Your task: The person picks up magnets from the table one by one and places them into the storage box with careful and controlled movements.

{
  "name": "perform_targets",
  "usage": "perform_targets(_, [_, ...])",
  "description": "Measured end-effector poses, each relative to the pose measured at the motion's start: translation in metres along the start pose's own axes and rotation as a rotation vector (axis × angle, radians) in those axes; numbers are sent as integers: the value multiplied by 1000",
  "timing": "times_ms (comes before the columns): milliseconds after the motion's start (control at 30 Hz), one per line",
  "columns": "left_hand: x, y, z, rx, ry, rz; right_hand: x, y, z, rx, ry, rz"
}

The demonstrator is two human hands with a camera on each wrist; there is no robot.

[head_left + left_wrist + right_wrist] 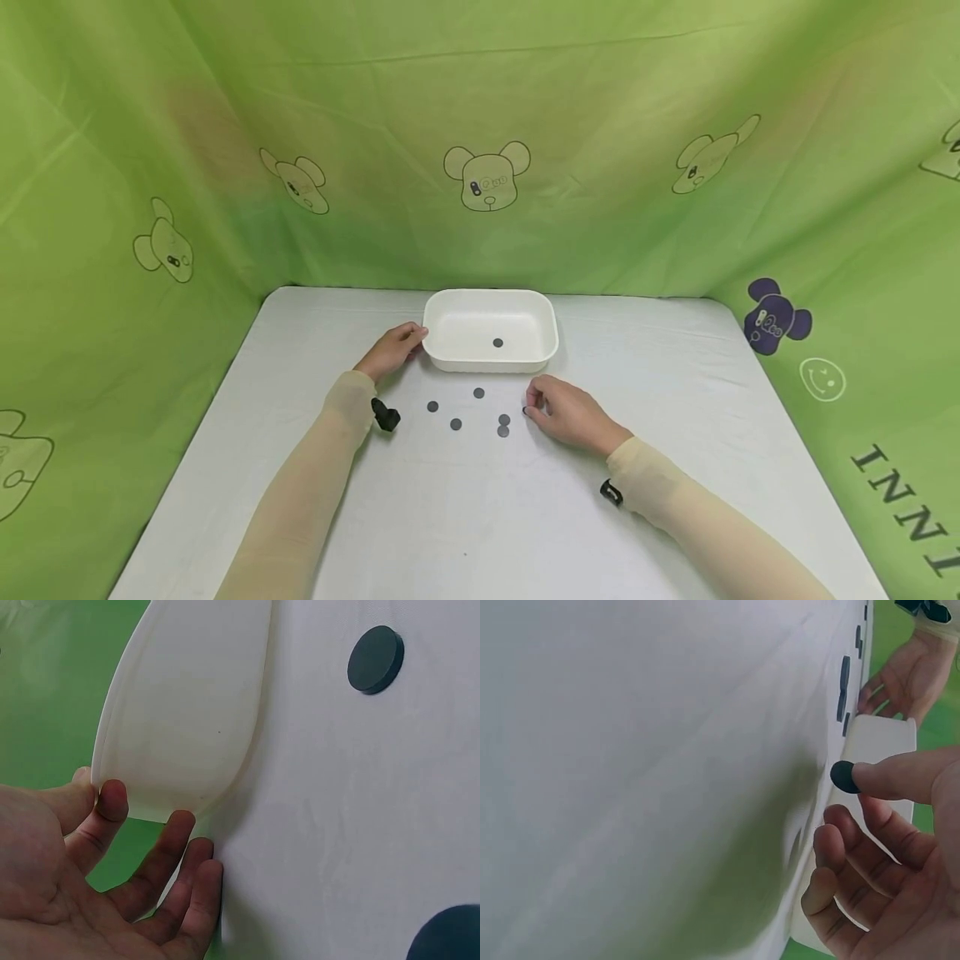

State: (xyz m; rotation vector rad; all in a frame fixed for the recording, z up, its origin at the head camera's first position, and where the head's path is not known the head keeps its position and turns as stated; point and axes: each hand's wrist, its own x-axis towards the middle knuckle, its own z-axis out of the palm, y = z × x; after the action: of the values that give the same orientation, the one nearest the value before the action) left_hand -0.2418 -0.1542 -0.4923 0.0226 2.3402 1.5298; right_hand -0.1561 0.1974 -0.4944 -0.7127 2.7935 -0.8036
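Note:
A white rectangular plastic tub (491, 366) stands at the back of the table, with one dark round disc (498, 342) lying inside it. My left hand (393, 348) pinches the tub's left rim between thumb and index finger, the other fingers beside its end wall. In front of the tub's right corner, my right hand (567, 414) pinches a small dark disc (843, 777) at its edge, just above the tabletop. Several similar discs lie between the hands, among them a disc (478, 393) near the tub and two touching discs (504, 420) close to the right hand.
A white cloth covers the table (420, 517). Green curtains (480, 250) with printed bear heads hang behind it and on both sides. Black wrist cameras sit on both sleeves, including one (386, 415) at the left wrist.

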Motion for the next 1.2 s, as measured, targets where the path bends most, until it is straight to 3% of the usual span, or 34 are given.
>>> perform_targets(533, [0, 2, -2, -8, 2, 2, 11, -8, -12, 115, 16, 50])
perform_targets(1200, [-3, 4, -1, -11, -2, -14, 28, -12, -30, 192, 90, -47])
